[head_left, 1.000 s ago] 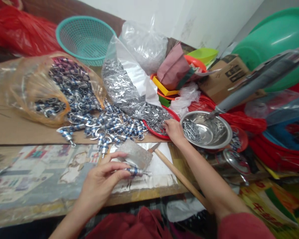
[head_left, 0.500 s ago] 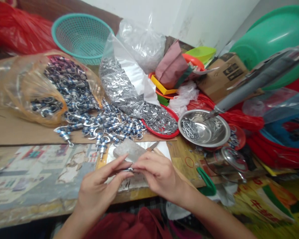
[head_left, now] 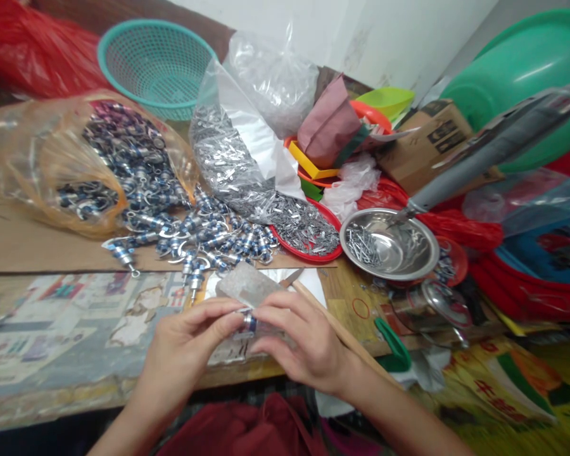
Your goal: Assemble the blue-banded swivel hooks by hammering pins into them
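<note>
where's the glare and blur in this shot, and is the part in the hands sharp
Head view: glare on the steel bowl and clear plastic bags; edges stretched and smeared, as on the grey tool at right; the blue-banded metal part between left hand and right hand is soft, mostly hidden.

Nothing can be read with certainty. The cardboard box (head_left: 432, 142) near the desk's far right edge bears dark printed marks, and yellow characters show on red at the lower right; both are too blurred.
</note>
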Demonstrator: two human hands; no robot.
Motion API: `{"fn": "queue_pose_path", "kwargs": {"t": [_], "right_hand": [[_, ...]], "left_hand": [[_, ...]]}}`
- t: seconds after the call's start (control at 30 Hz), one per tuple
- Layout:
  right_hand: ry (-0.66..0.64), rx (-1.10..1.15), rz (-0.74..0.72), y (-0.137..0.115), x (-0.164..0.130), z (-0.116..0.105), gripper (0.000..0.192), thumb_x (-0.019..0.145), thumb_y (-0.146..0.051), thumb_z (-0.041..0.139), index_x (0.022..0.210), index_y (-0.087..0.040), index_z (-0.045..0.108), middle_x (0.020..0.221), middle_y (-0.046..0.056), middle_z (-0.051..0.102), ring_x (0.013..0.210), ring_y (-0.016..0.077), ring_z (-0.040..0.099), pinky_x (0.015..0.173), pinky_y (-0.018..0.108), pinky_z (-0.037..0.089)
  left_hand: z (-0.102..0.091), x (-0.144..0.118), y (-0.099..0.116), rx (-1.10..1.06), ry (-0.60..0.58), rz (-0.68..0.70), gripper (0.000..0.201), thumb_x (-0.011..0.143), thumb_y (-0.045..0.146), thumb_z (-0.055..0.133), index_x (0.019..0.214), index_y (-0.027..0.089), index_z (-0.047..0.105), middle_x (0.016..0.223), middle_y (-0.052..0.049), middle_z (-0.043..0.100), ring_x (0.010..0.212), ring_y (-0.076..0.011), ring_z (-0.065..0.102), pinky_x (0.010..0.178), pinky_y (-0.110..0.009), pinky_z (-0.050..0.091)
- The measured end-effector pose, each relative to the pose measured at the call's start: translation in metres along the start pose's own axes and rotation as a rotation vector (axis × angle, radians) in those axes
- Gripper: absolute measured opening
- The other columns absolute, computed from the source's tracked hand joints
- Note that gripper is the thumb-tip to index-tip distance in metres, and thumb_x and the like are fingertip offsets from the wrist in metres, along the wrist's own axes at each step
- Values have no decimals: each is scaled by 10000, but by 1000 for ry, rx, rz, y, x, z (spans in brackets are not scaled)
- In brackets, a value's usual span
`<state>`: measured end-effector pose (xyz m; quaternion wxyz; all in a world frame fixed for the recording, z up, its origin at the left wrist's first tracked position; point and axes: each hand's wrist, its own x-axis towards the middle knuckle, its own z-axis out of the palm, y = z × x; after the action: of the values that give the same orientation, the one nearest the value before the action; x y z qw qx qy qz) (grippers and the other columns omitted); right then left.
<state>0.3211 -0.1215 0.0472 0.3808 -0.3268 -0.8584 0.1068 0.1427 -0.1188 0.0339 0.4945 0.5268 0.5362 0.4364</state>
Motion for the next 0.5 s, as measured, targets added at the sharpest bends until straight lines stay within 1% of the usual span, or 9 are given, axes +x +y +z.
{"fn": "queue_pose_path", "kwargs": {"t": [0.07, 0.13, 0.23, 0.3, 0.4, 0.43, 0.5], "right_hand": [[-10, -99, -136, 3, -4, -1, 210, 836, -121, 492, 1026, -124, 582, 912, 109, 641, 852, 166, 595, 721, 276, 502], [-37, -152, -232, 6, -6, -2, 233, 854, -91, 424, 1020, -124, 585, 891, 110, 656, 864, 174, 607, 720, 286, 507], [-41, -162, -273, 9, -4, -4, 239, 854, -90, 412, 1011, -88, 593, 872, 135, 665, 872, 197, 618, 708, 300, 516], [-1, -151, -236, 10, -4, -1, 246, 840, -75, 426, 1010, -87, 604, 886, 140, 665, 843, 194, 623, 673, 291, 518], [72, -26, -67, 5, -8, 8, 261, 823, -74, 461, 1016, -136, 626, 897, 116, 659, 798, 158, 623, 643, 249, 520], [91, 36, 8, 3, -8, 11, 250, 821, -90, 484, 1008, -151, 638, 884, 105, 657, 779, 146, 623, 641, 238, 521], [109, 151, 144, 0, -9, 13, 197, 812, -148, 538, 956, -165, 671, 839, 87, 658, 727, 132, 624, 626, 222, 519]], "left_hand": [[-1, 1, 0, -61, -53, -44, 73, 697, 303, 650, 724, 276, 713, 738, 33, 729, 710, -165, 649, 683, -230, 504], [-1, 1, 2, -43, -81, -34, 78, 710, 309, 639, 722, 262, 700, 737, 30, 719, 702, -162, 638, 667, -224, 495], [-1, 1, 8, 70, -67, 4, 93, 699, 317, 646, 728, 246, 700, 773, 11, 718, 751, -185, 632, 695, -242, 485], [-1, 1, 10, 103, -72, -2, 112, 696, 329, 646, 731, 240, 704, 804, -2, 722, 794, -204, 633, 726, -259, 482], [0, 1, 8, 12, -85, -79, 155, 685, 359, 648, 733, 220, 699, 778, -20, 724, 765, -209, 646, 717, -279, 502], [0, 0, 7, -48, -77, -115, 190, 659, 359, 670, 781, 214, 692, 784, -23, 724, 763, -209, 649, 709, -283, 512], [3, -1, 3, -160, -49, -173, 380, 592, 335, 725, 940, 204, 645, 843, -31, 716, 815, -212, 648, 725, -289, 524]]}}
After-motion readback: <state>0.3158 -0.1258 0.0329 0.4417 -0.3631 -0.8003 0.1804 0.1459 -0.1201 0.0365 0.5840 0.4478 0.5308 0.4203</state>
